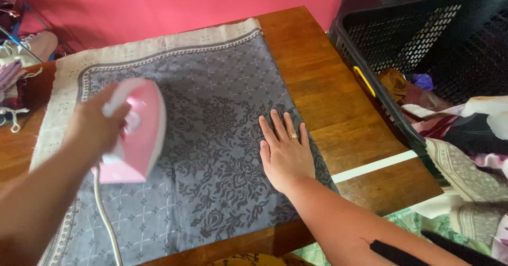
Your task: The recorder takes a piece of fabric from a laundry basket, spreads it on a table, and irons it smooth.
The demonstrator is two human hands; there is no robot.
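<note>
We saw the left hand (95, 126) wrapped around the handle of a pink and white iron (135, 134), fingers curled tight on it, though motion blur softened the outline; the iron rested sole-down on the left part of a grey patterned cloth (222, 118), and its white cord (106, 221) ran down toward the near edge. The cloth lay spread flat over a brown wooden table (333, 102), with a pale beige border (153, 41) along its far and left sides. The right hand (286, 149) lay palm-down on the cloth near its right edge, fingers straight and slightly spread, gripping nothing; a ring (293, 136) showed on one finger. The two hands were well apart, with bare cloth between them. To the right of the table stood a black perforated laundry basket (402, 33) holding crumpled clothes (455, 123); a pink wall (174, 4) rose behind the table; at the far left we made out a tangle of other fabric, too cut off to tell.
</note>
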